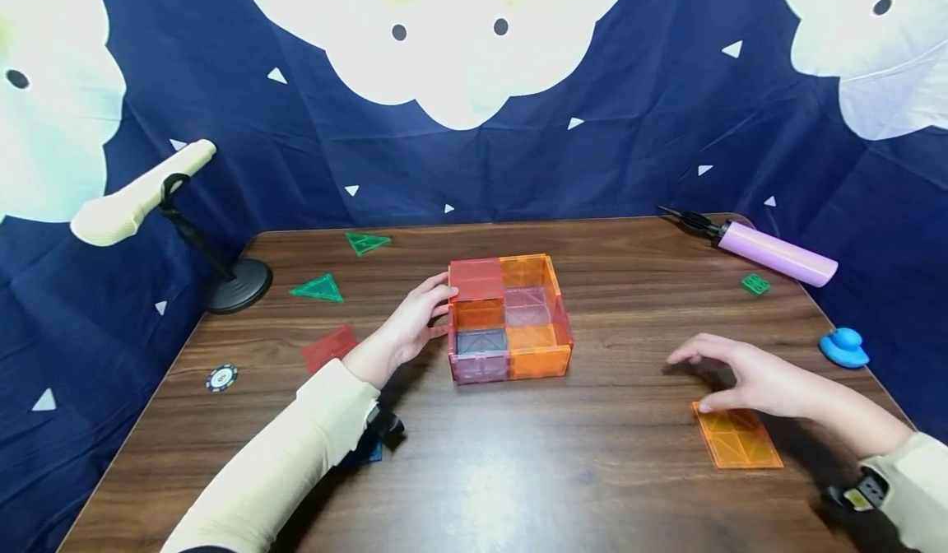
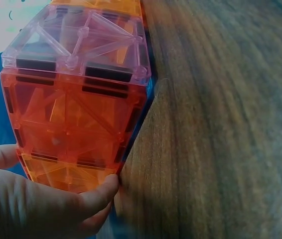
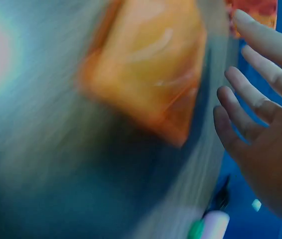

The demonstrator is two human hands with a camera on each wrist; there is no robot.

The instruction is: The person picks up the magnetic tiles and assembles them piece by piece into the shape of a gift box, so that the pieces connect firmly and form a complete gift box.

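A box of translucent magnetic tiles (image 1: 541, 361) in orange, red and purple stands mid-table, with a red tile (image 1: 476, 280) covering its far left part. My left hand (image 1: 415, 318) holds the box at its left side, index finger at the top edge and thumb lower down. The left wrist view shows that thumb beside an orange tile (image 2: 61, 174) below a red one (image 2: 69, 112). My right hand (image 1: 763, 380) hovers at the right with spread fingers, its thumb overlapping the edge of orange tiles (image 1: 741, 442). Those tiles are blurred in the right wrist view.
Green triangle tiles (image 1: 318, 288), a red tile (image 1: 329, 347) and a poker chip (image 1: 221, 378) lie left. A blue tile shows under my left forearm. A stand (image 1: 237, 285) holds a pale cylinder. A purple pump (image 1: 778, 254), green brick (image 1: 755, 284) and blue duck (image 1: 844, 347) lie right.
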